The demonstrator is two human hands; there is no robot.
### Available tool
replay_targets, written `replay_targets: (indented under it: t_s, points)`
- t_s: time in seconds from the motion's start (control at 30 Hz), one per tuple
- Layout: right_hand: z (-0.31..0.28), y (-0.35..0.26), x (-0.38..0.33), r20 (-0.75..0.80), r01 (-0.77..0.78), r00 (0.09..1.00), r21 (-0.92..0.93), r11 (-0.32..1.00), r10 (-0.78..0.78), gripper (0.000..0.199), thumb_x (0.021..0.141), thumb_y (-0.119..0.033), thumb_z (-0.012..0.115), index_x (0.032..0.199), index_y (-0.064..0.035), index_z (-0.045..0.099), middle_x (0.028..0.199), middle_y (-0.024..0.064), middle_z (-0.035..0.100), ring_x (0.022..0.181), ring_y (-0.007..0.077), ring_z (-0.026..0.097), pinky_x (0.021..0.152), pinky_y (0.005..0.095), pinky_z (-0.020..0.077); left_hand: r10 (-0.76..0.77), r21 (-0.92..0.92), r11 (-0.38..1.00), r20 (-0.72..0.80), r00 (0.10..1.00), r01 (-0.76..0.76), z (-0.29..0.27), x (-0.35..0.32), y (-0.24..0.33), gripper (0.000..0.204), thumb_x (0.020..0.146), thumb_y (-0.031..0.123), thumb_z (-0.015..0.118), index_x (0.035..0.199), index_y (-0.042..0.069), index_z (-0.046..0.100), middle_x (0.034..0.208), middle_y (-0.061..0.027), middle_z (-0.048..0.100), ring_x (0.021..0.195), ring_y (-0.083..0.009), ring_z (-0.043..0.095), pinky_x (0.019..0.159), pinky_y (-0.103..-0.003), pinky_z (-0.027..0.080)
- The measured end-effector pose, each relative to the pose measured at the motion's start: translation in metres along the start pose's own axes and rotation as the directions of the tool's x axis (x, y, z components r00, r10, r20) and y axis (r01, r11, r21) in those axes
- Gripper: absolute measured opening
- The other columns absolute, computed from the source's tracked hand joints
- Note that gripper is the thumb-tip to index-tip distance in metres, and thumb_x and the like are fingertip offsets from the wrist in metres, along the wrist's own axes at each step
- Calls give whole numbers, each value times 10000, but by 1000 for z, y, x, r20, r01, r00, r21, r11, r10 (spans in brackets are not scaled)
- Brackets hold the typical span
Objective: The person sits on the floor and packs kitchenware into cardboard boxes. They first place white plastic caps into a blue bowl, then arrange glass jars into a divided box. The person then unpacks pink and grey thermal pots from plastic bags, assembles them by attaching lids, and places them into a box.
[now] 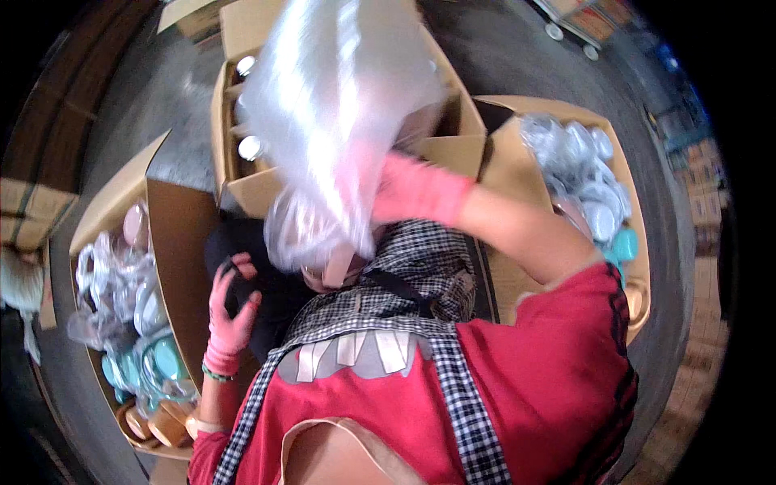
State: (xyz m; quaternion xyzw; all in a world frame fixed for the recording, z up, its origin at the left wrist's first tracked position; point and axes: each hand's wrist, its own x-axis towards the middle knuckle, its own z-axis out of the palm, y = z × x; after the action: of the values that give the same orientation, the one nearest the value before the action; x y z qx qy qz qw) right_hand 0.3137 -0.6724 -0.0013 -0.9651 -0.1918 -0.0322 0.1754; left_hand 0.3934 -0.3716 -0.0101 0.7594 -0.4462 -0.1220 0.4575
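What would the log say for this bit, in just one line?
right hand: lifting clear plastic bag | left hand: gripping a dark object | cardboard box: open, in front | gloves: pink

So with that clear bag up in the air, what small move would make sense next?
Probably bring the clear plastic bag down toward the dark object in the left hand. The pink-gloved right hand has the bag raised and blurred, apparently mid-shake, while the left grip clasps that object in the lap, apart from the bag.
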Motion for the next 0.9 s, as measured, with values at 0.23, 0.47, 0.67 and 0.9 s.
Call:
replay_targets:
  t_s: [0.23,0.47,0.67,0.9]
  points:
    - [-94,4,-82,-657,-620,461,244,746,597,464,612,-48,634,1053,23,509,1031,183,548,985,265,518,868,327,391,-345,-864,429,111,932,262,37,32,-44,560,838,413,459,1237,39,341,1158,-104,472,1013,-208,486,860,-346,387]
    - [-48,-26,-113,-573,-738,425,228,635,700,537,637,-62,649,1111,52,424,1076,202,490,974,304,503,835,349,404,-166,-736,-576,532,830,356,91,101,-6,704,783,629,315,1249,102,339,1056,-123,462,699,-248,421,650,-383,360]
    - [-85,-44,-77,-510,-761,623,-222,609,593,522,603,-96,637,1085,-15,454,955,189,495,878,357,498,775,412,410,-137,-616,-738,535,834,274,97,102,-5,864,726,730,228,1316,99,226,1261,-121,343,1029,-317,405,827,-446,367]
    - [-99,-8,-63,-532,-555,733,-105,826,425,520,594,-85,661,1074,-11,477,981,171,539,920,327,521,809,375,418,108,-861,-152,473,875,484,101,89,-5,932,679,665,487,1312,50,189,1271,-165,320,1115,-286,389,898,-400,367]
